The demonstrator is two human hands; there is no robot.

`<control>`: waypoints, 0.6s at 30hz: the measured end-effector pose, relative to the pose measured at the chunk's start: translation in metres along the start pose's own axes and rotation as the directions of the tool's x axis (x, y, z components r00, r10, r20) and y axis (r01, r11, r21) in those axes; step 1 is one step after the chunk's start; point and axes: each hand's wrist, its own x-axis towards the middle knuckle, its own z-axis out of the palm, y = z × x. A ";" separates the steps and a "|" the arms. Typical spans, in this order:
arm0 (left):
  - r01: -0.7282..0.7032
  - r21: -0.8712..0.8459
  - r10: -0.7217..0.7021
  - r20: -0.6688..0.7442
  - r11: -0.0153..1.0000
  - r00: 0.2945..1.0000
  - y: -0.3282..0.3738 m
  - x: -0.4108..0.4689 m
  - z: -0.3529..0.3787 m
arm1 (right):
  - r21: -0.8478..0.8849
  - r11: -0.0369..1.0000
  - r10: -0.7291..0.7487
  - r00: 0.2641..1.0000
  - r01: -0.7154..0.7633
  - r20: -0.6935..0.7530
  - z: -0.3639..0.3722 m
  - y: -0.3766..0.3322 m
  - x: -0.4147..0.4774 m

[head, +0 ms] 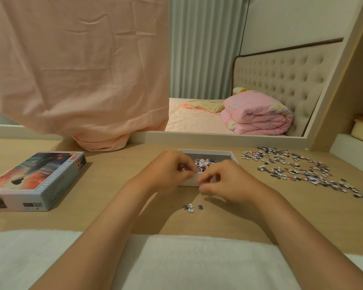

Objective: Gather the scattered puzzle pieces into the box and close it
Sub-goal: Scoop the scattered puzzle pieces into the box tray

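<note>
Left hand (172,168) was curled round held pieces (182,168) over the box (232,156) near wall, probably to drop them in. Right hand (224,181) fingers were bunched beside it, blurred, couldn't tell if pinching anything. Scattered pile (298,168) lay right of the box, few strays (191,207) in front, lid (36,178) parked well left to keep the box open

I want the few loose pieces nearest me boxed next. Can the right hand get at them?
Probably yes. The right hand hovers just beyond the loose pieces, at the box's near rim, with only bare table between them.
</note>
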 end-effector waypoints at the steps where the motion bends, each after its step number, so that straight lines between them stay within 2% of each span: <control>1: 0.037 0.021 -0.038 0.097 0.999 0.995 0.002 -0.004 -0.002 | -0.014 1.000 0.016 0.992 -0.014 0.123 0.002 -0.003 -0.003; 3: 0.089 0.093 -0.110 0.263 0.992 0.959 0.004 -0.012 -0.002 | -0.068 0.997 0.041 0.964 -0.024 0.265 0.009 -0.004 -0.005; 6: 0.127 0.155 -0.181 0.408 0.980 0.895 0.002 -0.019 0.000 | -0.069 0.997 0.059 0.963 -0.043 0.262 0.013 0.001 -0.001; 10: 0.145 0.086 -0.168 0.431 0.986 0.887 0.001 -0.020 0.003 | -0.073 0.996 0.064 0.969 -0.047 0.239 0.013 0.001 -0.002; 14: 0.142 0.082 -0.163 0.431 0.986 0.887 0.002 -0.021 0.001 | 0.007 0.998 0.054 0.981 -0.057 0.187 0.020 0.002 0.001; 18: 0.156 0.116 -0.192 0.434 0.981 0.880 0.000 -0.022 -0.005 | 0.006 1.000 -0.004 0.963 0.002 0.270 0.028 -0.003 0.002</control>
